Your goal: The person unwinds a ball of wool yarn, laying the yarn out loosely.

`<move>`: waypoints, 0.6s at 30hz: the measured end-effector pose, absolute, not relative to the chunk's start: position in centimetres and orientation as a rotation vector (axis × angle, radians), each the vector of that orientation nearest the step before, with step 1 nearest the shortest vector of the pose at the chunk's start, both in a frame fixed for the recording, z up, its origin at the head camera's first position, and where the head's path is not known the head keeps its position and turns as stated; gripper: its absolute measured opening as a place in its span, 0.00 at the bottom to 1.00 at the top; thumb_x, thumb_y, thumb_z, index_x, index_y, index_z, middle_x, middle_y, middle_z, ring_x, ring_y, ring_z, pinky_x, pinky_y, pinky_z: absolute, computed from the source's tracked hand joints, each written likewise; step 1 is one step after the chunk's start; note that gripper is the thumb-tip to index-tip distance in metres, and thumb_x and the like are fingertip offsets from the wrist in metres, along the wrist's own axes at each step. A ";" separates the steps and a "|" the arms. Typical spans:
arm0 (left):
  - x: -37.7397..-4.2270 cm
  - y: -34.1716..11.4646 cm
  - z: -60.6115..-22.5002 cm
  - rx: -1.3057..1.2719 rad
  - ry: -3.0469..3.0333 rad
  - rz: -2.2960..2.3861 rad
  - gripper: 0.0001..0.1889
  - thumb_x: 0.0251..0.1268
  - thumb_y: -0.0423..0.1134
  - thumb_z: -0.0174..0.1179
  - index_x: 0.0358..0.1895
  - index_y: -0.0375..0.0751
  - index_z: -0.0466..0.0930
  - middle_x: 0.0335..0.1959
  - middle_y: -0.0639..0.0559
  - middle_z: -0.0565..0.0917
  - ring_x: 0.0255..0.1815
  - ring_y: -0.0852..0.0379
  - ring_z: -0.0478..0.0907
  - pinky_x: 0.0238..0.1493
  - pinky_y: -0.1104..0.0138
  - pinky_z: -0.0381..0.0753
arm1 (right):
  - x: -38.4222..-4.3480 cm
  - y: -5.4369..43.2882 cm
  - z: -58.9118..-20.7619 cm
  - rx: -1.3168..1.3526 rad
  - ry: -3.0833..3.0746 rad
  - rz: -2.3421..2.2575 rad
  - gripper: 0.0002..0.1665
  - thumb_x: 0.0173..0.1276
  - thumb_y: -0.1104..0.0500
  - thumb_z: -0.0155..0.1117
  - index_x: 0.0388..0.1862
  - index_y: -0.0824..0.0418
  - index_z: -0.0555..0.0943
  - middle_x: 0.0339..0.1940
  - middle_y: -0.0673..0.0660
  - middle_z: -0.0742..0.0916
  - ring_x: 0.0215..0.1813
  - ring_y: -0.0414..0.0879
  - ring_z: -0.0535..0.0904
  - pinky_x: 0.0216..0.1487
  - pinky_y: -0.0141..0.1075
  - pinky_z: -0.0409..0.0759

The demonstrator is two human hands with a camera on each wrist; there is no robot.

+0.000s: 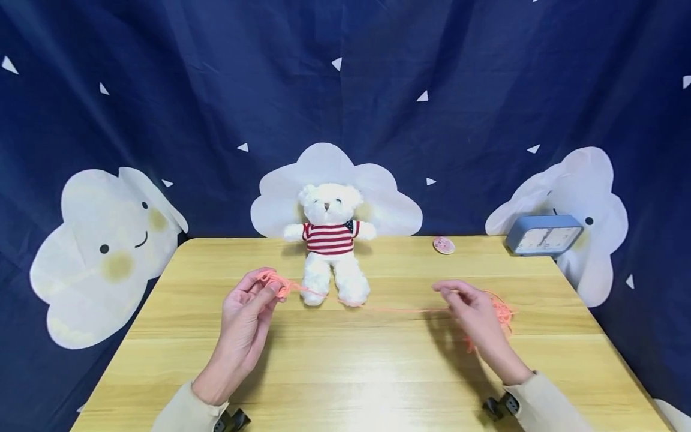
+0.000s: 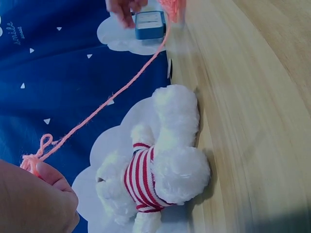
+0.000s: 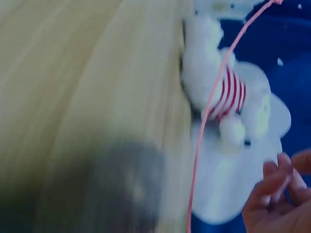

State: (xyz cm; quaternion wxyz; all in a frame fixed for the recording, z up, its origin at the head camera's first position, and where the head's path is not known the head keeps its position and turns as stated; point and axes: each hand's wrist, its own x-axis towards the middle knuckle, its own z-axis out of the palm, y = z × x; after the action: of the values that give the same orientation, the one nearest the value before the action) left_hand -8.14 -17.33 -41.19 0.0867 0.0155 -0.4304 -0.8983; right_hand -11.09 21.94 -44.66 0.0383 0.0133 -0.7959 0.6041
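Between thumb and fingers, my left hand (image 1: 242,321) pinches a small bundle of coral yarn (image 1: 274,281) above the left part of the table. From that bundle a single yarn strand (image 2: 111,101) runs across, past the teddy bear's feet, to a loose yarn pile (image 1: 503,312) on the right. My right hand (image 1: 476,317) hovers in front of this pile and partly hides it. Its fingers are loosely bent, and the right wrist view shows the strand passing apart from them. A white teddy bear (image 1: 330,240) in a red-striped shirt sits at the back, between the hands.
A round pink patterned disc (image 1: 444,245) lies near the table's back edge. Further right stands a blue clock (image 1: 544,234) at the back corner. Behind the wooden table (image 1: 345,372) hangs a dark blue curtain (image 1: 378,108) with white clouds.
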 end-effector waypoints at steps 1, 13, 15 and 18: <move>-8.1 -17.3 -41.1 0.045 -1.285 -2.676 0.13 0.75 0.16 0.59 0.55 0.31 0.81 0.44 0.46 0.85 0.43 0.57 0.86 0.49 0.70 0.89 | -11.3 21.1 -44.6 0.082 -2.452 1.943 0.15 0.85 0.60 0.64 0.60 0.68 0.87 0.28 0.50 0.79 0.24 0.40 0.71 0.22 0.30 0.74; -8.5 -16.8 -40.8 0.059 -1.283 -2.682 0.13 0.74 0.15 0.59 0.53 0.32 0.81 0.42 0.47 0.86 0.41 0.57 0.86 0.46 0.71 0.88 | -12.9 12.5 -45.1 0.569 -2.474 2.594 0.29 0.83 0.61 0.64 0.77 0.70 0.74 0.64 0.63 0.85 0.48 0.49 0.83 0.52 0.37 0.85; -8.4 -16.7 -40.9 0.065 -1.289 -2.681 0.13 0.74 0.15 0.59 0.53 0.32 0.81 0.43 0.47 0.85 0.41 0.57 0.86 0.46 0.70 0.88 | -12.9 11.7 -45.2 0.625 -2.525 2.558 0.28 0.83 0.59 0.65 0.76 0.70 0.75 0.57 0.59 0.88 0.46 0.49 0.83 0.50 0.35 0.85; -8.4 -16.7 -40.8 0.065 -1.298 -2.685 0.13 0.75 0.15 0.59 0.54 0.32 0.81 0.43 0.47 0.85 0.41 0.57 0.85 0.47 0.70 0.88 | -12.7 11.1 -45.3 0.697 -2.582 2.480 0.25 0.83 0.59 0.66 0.71 0.71 0.80 0.49 0.55 0.91 0.43 0.47 0.84 0.46 0.33 0.84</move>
State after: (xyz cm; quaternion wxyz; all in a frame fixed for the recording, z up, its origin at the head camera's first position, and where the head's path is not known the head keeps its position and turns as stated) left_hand -8.44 -16.72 -40.80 0.0794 0.0218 -0.4339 -0.8972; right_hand -12.65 11.14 -45.28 -0.2502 0.1851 -0.6854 0.6583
